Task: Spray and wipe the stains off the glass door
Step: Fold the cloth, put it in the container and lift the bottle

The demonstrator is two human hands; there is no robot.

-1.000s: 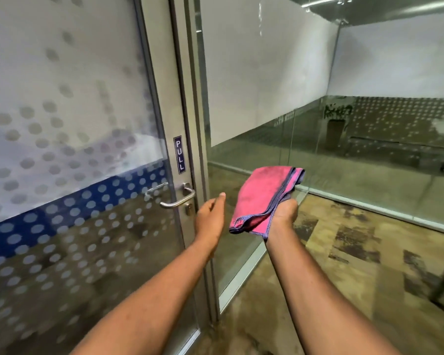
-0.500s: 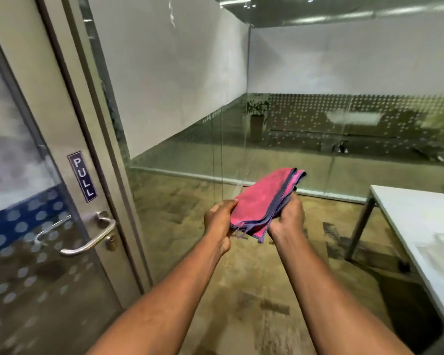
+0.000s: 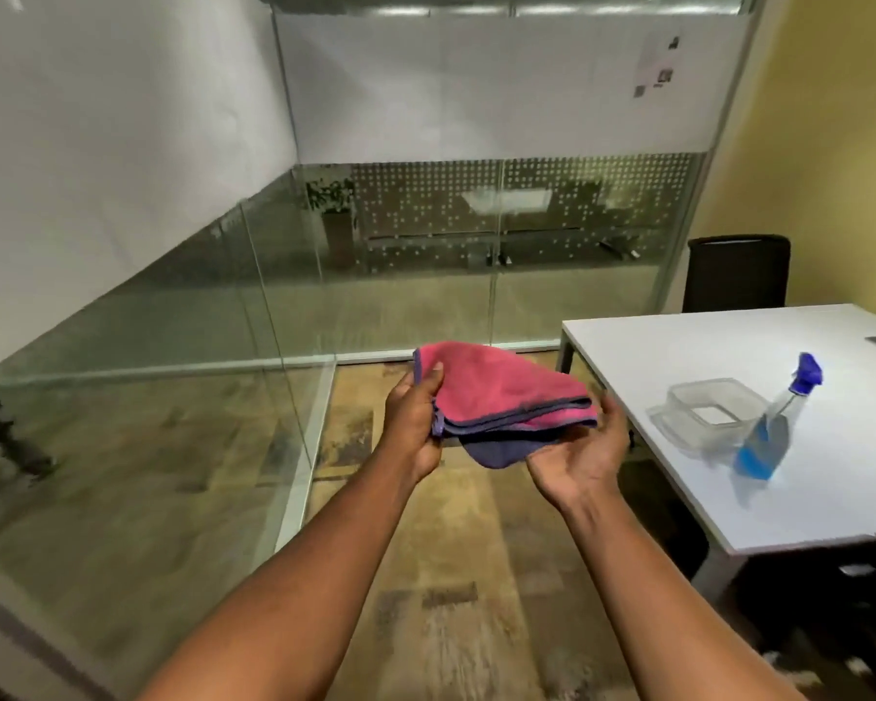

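Both forearms outstretched: left hand (image 3: 416,422) pinches the folded cloth (image 3: 496,392), right hand (image 3: 577,462) cupped open beneath.

The cloth (image 3: 496,392) I hold in my left hand (image 3: 416,422) is soft, fuzzy fabric, matt pink with a purple stitched edge. The table (image 3: 830,503) has a smooth, matt white top. On it, the spray bottle (image 3: 775,427) is clear, glossy plastic, and the container (image 3: 704,412) is thin transparent plastic. The glass wall (image 3: 173,321) is shiny and reflecting. The floor (image 3: 451,574) looks rough and mottled.
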